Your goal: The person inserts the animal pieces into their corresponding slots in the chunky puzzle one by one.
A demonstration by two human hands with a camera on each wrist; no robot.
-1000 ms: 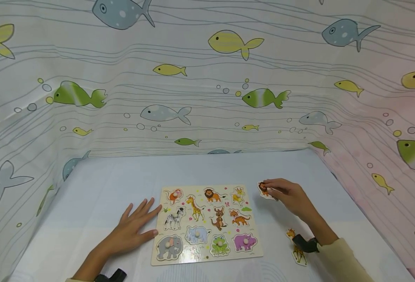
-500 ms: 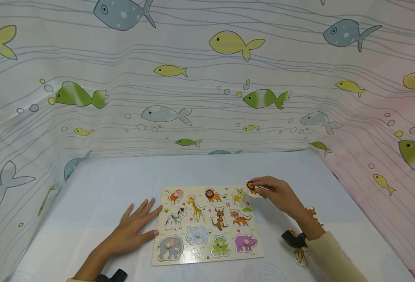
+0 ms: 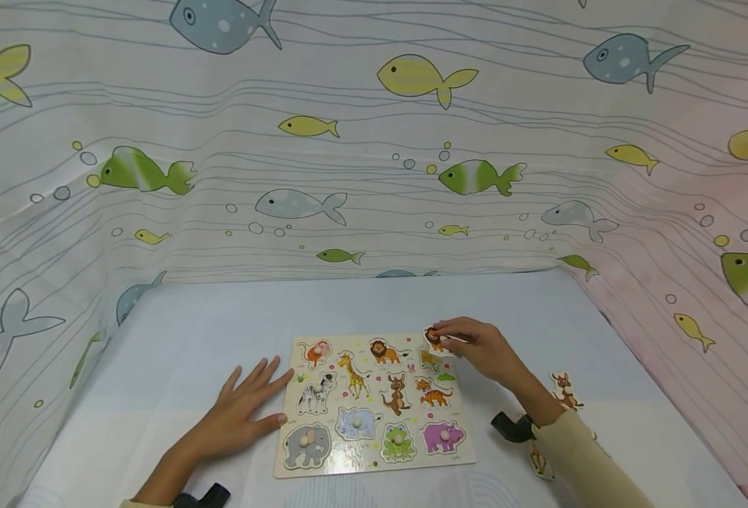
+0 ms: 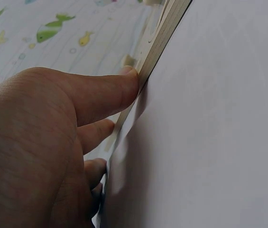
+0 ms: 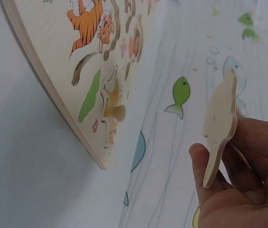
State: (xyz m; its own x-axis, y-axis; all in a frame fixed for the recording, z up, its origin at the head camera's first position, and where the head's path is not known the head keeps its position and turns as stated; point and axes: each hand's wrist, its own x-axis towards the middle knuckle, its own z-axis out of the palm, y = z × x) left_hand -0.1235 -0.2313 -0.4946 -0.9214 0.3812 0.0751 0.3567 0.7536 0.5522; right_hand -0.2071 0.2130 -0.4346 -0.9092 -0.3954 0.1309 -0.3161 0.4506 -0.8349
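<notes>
A wooden puzzle board (image 3: 348,462) with animal pictures lies on the table. My left hand (image 3: 237,409) is spread flat beside its left side, fingers straight; in the left wrist view the thumb (image 4: 119,88) touches the board's edge. My right hand (image 3: 482,349) pinches a lion puzzle piece (image 3: 433,337) over the board's far right corner, right above the knobbed goat piece (image 3: 431,361). In the right wrist view the plain wooden back of the lion piece (image 5: 221,114) shows, held clear of the board. The lion picture (image 3: 383,351) in the board has no knob on it.
Right of the board lie a kangaroo piece (image 3: 564,389) and a giraffe piece (image 3: 541,462), the latter partly behind the right wrist's black camera (image 3: 512,427). Knobbed elephant (image 3: 306,448), frog (image 3: 397,444) and hippo (image 3: 444,437) pieces sit in the board. Fish-printed cloth (image 3: 374,162) hangs behind.
My right hand has carried the lion piece leftward, from the table right of the board to over its far right corner. The kangaroo piece has come into sight. My left hand stays put.
</notes>
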